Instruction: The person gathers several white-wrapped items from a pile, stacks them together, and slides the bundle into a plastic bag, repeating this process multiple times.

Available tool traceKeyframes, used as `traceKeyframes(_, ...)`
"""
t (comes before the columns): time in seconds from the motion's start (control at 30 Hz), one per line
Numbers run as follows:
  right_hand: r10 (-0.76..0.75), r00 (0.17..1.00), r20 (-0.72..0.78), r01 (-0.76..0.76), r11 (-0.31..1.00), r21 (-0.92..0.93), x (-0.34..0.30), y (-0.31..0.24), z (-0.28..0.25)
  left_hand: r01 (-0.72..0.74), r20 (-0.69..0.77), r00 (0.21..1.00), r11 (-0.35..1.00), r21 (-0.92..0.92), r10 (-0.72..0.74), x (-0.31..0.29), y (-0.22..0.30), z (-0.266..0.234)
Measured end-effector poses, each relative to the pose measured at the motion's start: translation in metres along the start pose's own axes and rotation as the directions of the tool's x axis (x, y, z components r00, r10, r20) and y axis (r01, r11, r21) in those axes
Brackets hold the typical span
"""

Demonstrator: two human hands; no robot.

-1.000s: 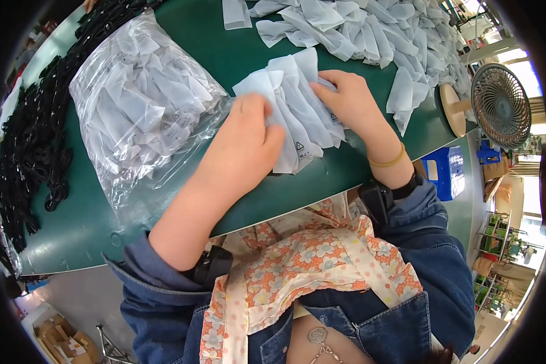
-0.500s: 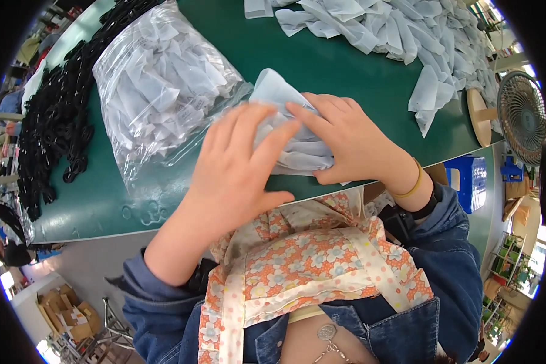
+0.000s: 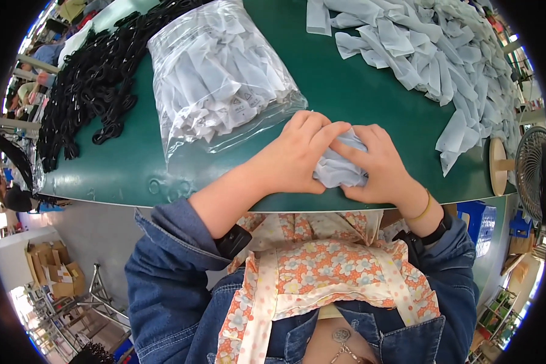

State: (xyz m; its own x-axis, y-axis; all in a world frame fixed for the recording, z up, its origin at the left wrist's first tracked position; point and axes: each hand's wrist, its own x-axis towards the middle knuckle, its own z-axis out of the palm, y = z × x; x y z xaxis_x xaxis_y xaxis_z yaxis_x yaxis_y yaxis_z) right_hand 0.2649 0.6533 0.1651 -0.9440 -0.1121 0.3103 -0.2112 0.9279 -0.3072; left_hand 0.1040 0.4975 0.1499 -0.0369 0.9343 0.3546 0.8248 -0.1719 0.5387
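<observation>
A small bundle of frosted whitish pouches (image 3: 342, 167) sits between my hands at the table's near edge. My left hand (image 3: 300, 153) is curled round its left side, fingers bent over the top. From the other side my right hand (image 3: 383, 165) grips it, thumb low and fingers along the upper edge. Much of the bundle is hidden behind the fingers. Just left of my hands lies a large clear plastic bag (image 3: 175, 144), packed with more frosted pouches (image 3: 221, 82).
A loose heap of frosted pouches (image 3: 434, 57) spreads over the far right of the green table (image 3: 340, 91). Bundled black cords (image 3: 91, 82) lie at the far left. A small fan (image 3: 532, 173) stands at the right edge, with a blue stool (image 3: 478, 219) below.
My left hand, blurred and spread over the pouches before, has closed against their left side. The pouches are now squeezed into a more compact bundle. The whole view has shifted.
</observation>
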Motion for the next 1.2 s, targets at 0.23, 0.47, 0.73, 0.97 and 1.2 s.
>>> traceKeyframes(0.23,0.172,0.981,0.089,-0.173,0.985,0.005,-0.005,0.002,-0.007,0.004,-0.132,0.99,0.948,0.317,0.04,-0.037,0.027,-0.04)
traceKeyframes(0.47,0.366,0.873,-0.323,-0.137,0.818,0.558,-0.027,0.013,0.007,0.33,-0.33,0.94,0.492,0.806,-0.09,-0.086,0.002,-0.096)
traceKeyframes(0.73,0.109,0.945,-0.307,-0.072,0.989,0.131,0.074,-0.033,0.034,0.333,-0.511,0.85,0.883,0.332,-0.128,-0.051,0.009,-0.082)
traceKeyframes(0.97,0.055,0.903,-0.427,-0.052,0.998,0.02,0.055,-0.006,0.014,0.502,-0.745,0.621,0.854,0.141,-0.243,-0.054,0.025,-0.063)
traceKeyframes(1.2,0.049,0.726,-0.686,0.07,0.987,0.144,0.004,0.0,0.009,0.499,-0.606,0.795,0.559,0.662,0.008,-0.057,-0.006,-0.062)
